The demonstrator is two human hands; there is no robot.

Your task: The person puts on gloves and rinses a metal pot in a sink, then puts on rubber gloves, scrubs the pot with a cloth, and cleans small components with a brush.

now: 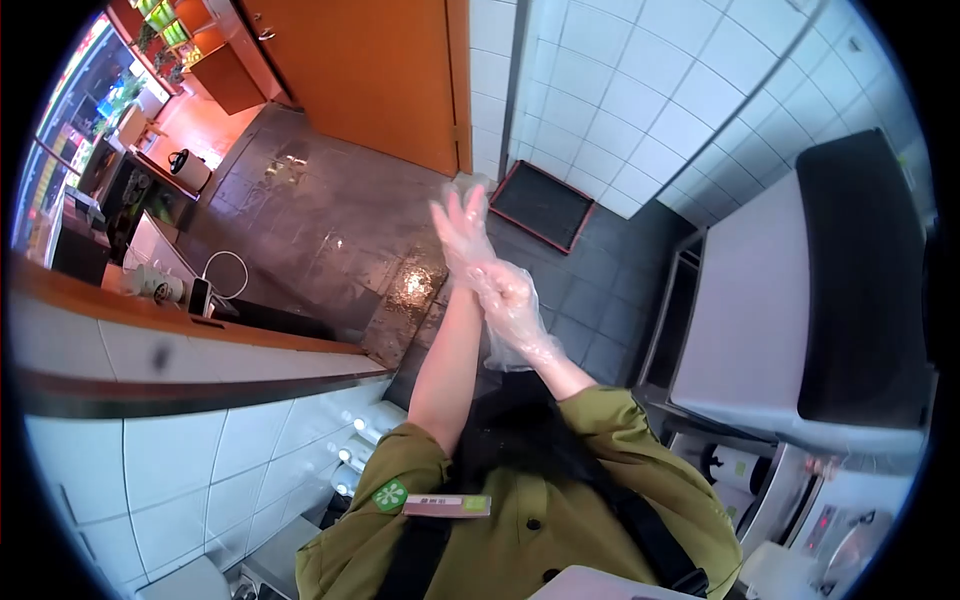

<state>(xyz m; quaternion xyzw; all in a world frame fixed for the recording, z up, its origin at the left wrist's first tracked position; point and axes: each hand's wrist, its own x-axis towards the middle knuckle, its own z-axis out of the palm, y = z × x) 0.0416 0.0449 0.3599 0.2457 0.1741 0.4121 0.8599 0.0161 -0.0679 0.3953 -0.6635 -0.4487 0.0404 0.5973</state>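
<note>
Fingers (486,274) of our right hand (510,306) are curling tightly in a fist at our left wrist, seemingly pinching the cuff of the left glove (461,243), though we are not making out how much plastic is caught between them. Our left hand (462,236) is reaching out toward 12 o'clock with its own fingers spreading wide, and the thin, clear left glove is covering them, its loose tips sticking out just past the ends.

From the right fingers, the left glove is lying toward 11 o'clock, its long axis running from the wrist almost straight up to 12. Our right hand is touching it at the near end, while the far end is standing free. A right glove (499,352) is wrapping our right hand, its baggy edge hanging toward 6 o'clock.

Around our hands, a black mat (543,208) with a red rim is lying on the floor at 1 o'clock, an orange door (370,80) is standing at 11, and a phone (200,298) is resting well apart at 9.
</note>
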